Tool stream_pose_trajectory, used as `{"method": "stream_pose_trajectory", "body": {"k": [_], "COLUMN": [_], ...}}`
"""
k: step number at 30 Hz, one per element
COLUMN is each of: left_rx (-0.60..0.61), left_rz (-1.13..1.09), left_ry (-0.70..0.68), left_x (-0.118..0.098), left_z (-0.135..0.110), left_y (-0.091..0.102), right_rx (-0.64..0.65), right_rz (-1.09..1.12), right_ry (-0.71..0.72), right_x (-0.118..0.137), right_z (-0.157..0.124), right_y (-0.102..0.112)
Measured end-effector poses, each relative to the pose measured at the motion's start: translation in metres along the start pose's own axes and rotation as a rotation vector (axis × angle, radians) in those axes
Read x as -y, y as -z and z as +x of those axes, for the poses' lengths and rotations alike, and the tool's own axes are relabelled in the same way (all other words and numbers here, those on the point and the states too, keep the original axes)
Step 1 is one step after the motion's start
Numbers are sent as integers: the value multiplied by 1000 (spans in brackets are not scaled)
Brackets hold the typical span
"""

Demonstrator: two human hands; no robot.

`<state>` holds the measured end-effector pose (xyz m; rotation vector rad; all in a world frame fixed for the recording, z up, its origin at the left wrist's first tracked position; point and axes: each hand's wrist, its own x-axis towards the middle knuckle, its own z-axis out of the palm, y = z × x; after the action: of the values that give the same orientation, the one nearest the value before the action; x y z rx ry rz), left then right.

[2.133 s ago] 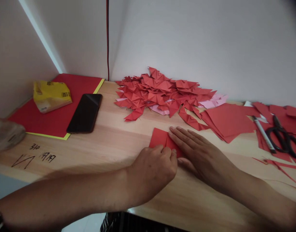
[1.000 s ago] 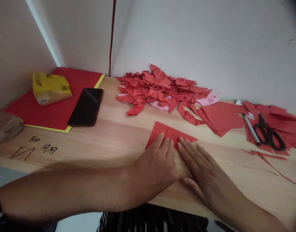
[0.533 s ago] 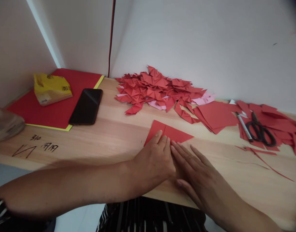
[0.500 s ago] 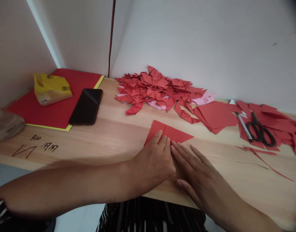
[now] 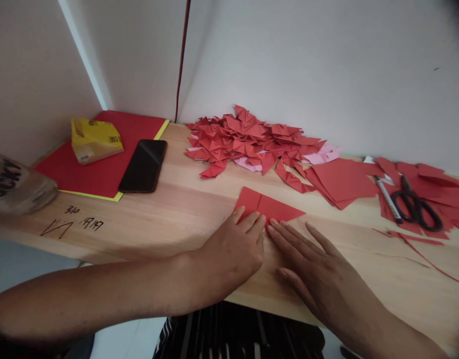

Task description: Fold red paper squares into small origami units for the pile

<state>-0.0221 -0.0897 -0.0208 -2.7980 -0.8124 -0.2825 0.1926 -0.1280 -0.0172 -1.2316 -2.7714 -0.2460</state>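
Observation:
A folded piece of red paper [image 5: 270, 203] lies flat on the wooden table, its near edge under my fingers and a crease line running down its left part. My left hand [image 5: 239, 244] presses on the paper's near left side with fingers laid out on it. Beside it, my right hand [image 5: 314, 264] rests flat, fingers stretched, fingertips on the paper's lower edge and thumb apart. The two hands nearly touch at the fingertips. Beyond the paper is a heap of folded red paper pieces [image 5: 248, 137], with some pink ones among them.
A stack of red paper sheets [image 5: 344, 182], a marker [image 5: 388, 200] and black scissors [image 5: 416, 205] lie to the right, with paper strips [image 5: 424, 239] nearer. On the left are a phone [image 5: 143, 167], a yellow packet [image 5: 97, 141] on red sheets [image 5: 130, 124], and a bag [image 5: 22, 184].
The camera view has shifted, so the table's things appear further right. My left hand has drawn slightly left, away from the right hand; the right hand remains flat at the paper's edge.

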Motion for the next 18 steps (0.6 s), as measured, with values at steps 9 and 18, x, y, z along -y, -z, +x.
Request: {"method": "stream_pose_trajectory", "body": {"k": [9, 18], "left_rx": [-46, -76], "left_rz": [-203, -238], "left_ry": [73, 71], "left_x": [4, 5], "left_z": [-19, -16], "left_y": [-11, -10], "right_rx": [-59, -91], "right_rz": [-29, 71], "right_ry": [43, 36], "right_x": [-4, -6], "right_z": [5, 23], "right_y": [-4, -13]}}
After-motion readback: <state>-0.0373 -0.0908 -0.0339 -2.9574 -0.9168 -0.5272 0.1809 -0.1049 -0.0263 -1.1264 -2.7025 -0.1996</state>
